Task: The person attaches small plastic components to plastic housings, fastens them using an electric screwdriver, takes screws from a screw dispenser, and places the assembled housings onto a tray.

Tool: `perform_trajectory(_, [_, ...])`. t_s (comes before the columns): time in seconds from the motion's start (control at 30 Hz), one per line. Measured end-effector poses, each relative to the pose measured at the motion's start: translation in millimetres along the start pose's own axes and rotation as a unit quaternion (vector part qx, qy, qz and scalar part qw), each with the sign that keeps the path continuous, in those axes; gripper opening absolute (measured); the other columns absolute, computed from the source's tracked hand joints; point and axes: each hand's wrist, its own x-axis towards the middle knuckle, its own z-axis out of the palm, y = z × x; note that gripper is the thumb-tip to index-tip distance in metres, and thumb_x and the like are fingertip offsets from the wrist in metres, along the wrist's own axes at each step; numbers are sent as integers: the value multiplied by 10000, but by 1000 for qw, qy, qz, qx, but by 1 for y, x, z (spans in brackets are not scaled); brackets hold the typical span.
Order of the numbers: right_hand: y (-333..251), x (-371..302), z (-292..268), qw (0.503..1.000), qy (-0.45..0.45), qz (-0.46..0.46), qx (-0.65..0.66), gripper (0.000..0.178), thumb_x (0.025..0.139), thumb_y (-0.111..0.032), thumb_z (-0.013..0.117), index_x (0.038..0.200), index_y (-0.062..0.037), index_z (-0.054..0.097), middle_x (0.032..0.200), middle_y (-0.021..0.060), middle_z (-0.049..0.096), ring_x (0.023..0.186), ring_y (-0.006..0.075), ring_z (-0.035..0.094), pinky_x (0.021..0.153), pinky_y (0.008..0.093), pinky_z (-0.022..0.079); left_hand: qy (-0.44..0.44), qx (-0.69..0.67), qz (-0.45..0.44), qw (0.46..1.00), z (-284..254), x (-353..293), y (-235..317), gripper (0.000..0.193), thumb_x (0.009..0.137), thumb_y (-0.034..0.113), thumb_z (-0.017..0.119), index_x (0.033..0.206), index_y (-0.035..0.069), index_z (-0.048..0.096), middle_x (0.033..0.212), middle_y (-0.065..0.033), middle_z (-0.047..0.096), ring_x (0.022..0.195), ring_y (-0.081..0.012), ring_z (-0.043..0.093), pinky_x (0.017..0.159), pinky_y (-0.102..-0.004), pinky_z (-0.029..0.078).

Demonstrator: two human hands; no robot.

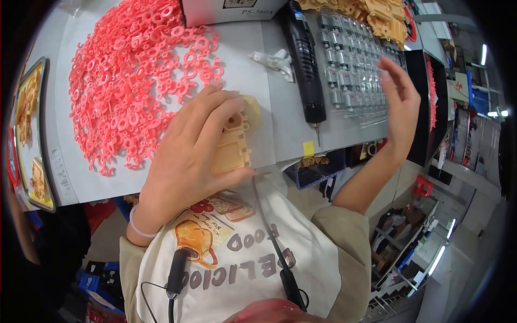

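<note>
— Grey and wide, the work table is filling the top of the view. What is lying on it?

— A big heap of pink plastic rings is spreading over the left part. A black electric screwdriver is lying in the middle with its tip pointing toward the person. Beside it, rows of small silver motors are sitting in a clear tray. Orange plastic pieces are piling up behind them.

— What is the left hand doing?

— The left hand is closing around a pale yellow plastic part, fingers on top and thumb under it. The part is sitting at the near edge of the table, just right of the pink rings.

— And the right hand?

— The right hand is hanging in the air over the motors, fingers spread, holding nothing. Both hands are well apart.

— Is anything getting in the way?

— The screwdriver is lying right between the two hands. The right hand is hiding some of the motors. The left hand is covering much of the yellow part.

— Anything else around?

— A crumpled white bit is lying near the screwdriver. A grey box is standing at the back. A tray of orange parts is sitting far left. A small yellow tag is sticking to the table edge.
</note>
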Motion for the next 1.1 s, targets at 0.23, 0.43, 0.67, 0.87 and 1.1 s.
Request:
perform_trajectory(0.23, [91, 97, -61, 956, 8, -15, -293, 248, 902, -189, 655, 1085, -30, 705, 898, 66, 687, 795, 119, 606, 745, 258, 473, -14, -7, -4, 1000, -2, -1, 0, 777, 593, 243, 853, 1264, 55, 511, 1306, -116, 519, 1304, -350, 449, 1054, -451, 409])
perform_trajectory(0.43, [82, 111, -39, 941, 49, -82, -325, 251, 878, -205, 674, 1060, -36, 712, 894, 107, 667, 764, 205, 631, 740, 308, 492, -11, -8, -11, 1000, -1, 0, 2, 759, 614, 272, 847, 1263, 57, 517, 1304, -116, 526, 1306, -345, 449, 1056, -458, 405])
perform_trajectory(0.67, [109, 118, -36, 894, 76, -207, -390, 318, 870, -242, 687, 1085, -8, 687, 961, 124, 617, 861, 264, 623, 800, 340, 488, -14, -11, 2, 1000, -2, -3, -3, 761, 619, 280, 845, 1264, 52, 513, 1296, -124, 527, 1301, -348, 449, 1066, -465, 393])
perform_trajectory(0.87, [93, 118, -32, 925, 50, -140, -350, 433, 810, -327, 771, 1013, 33, 641, 815, 83, 588, 726, 193, 540, 684, 309, 452, -16, -32, -11, 999, -3, -3, -2, 765, 623, 271, 841, 1273, 52, 503, 1306, -123, 514, 1310, -340, 440, 1066, -452, 395])
perform_trajectory(1.1, [81, 114, -33, 948, 68, -54, -308, 340, 787, -251, 800, 975, 6, 681, 789, 59, 673, 706, 115, 609, 708, 257, 501, 6, -50, 0, 999, -2, -4, -6, 806, 586, 267, 880, 1274, 51, 518, 1314, -139, 526, 1280, -361, 474, 1066, -460, 408])
